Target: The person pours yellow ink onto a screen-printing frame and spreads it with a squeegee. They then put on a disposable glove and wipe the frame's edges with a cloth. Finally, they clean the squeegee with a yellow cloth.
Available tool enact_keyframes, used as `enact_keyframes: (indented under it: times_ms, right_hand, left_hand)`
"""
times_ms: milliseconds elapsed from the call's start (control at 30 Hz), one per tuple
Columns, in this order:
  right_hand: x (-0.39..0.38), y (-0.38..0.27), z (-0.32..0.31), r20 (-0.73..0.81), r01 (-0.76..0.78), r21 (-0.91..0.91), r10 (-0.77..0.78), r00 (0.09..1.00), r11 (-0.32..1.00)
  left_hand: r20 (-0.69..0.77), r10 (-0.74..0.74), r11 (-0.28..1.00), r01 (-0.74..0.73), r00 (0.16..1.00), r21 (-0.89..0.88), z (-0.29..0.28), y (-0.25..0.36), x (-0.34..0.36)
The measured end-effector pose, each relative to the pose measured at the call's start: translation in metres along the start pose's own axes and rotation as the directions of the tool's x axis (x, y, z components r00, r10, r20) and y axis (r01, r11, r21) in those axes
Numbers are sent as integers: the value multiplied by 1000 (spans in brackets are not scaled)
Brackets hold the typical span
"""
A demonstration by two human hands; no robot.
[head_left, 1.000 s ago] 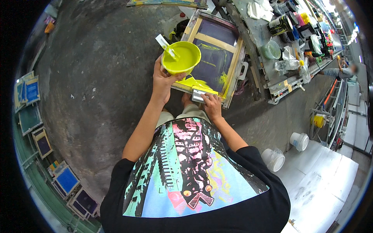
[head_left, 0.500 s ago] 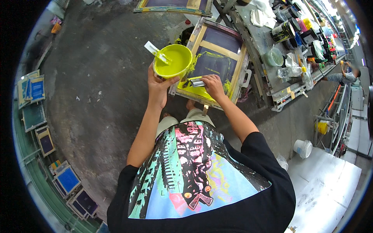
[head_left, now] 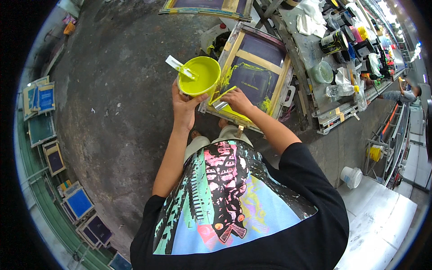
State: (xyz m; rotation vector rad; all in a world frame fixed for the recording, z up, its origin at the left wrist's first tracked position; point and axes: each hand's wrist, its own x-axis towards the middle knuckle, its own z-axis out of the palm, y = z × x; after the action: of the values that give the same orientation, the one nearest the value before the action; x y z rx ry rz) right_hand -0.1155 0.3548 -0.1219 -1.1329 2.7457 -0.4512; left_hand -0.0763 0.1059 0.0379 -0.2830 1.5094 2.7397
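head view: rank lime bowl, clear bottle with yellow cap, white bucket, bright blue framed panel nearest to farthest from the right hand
From the right hand:
1. lime bowl, just to its upper left, in the left hand
2. clear bottle, to its right
3. white bucket, lower right
4. bright blue framed panel, far lower left

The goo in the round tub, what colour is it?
The goo is bright yellow-green, best seen in the head view.
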Motion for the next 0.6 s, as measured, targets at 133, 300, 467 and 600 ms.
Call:
enact_keyframes:
  times_ms: [133, 300, 467, 600]
  right_hand:
    - [17, 13, -18, 120, 72, -55, -65, 991, 996]
    - [-8, 44, -33, 264, 169, -119, -133, 955, 978]
    - [-77, 59, -44, 232, 90, -107, -64, 971, 990]
    - [-130, 47, -44, 161, -100, -107, 117, 980, 989]
  left_hand:
    - [121, 11, 1000, -9, 993, -20, 6, 8, 3]
    - [211, 79, 997, -82, 974, 7, 16, 9, 7]
    - [278, -52, 996, 28, 959, 90, 14, -6, 14]
    - [275, -122, 990, 99, 954, 97, 14, -25, 9]
